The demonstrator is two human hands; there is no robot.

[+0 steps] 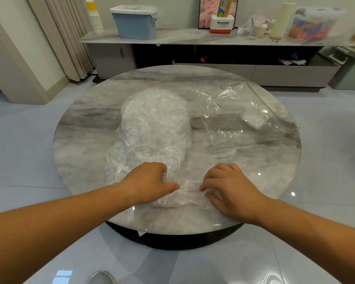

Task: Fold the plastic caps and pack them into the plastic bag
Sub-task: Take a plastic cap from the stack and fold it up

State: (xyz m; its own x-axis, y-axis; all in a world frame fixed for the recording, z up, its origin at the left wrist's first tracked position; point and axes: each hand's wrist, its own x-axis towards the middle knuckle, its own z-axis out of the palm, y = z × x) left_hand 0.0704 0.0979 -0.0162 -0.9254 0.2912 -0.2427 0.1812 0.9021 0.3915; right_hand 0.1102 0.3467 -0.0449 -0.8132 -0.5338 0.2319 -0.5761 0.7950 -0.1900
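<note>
A crinkled clear plastic cap (184,193) lies flattened near the front edge of the round marble table (86,119). My left hand (150,181) grips its left end with curled fingers and thumb. My right hand (230,187) presses its right end with bent fingertips. Behind the left hand rises a heap of several more clear plastic caps (152,124). A flat clear plastic bag (244,115) with a small white label lies on the right half of the table, with one folded cap (252,119) inside it.
A long marble sideboard (182,37) stands behind the table with a blue lidded bin (134,22), stacked paper cups (94,17), a Panasonic box (221,23) and bottles. Curtains hang at the far left. Glossy floor tiles surround the table.
</note>
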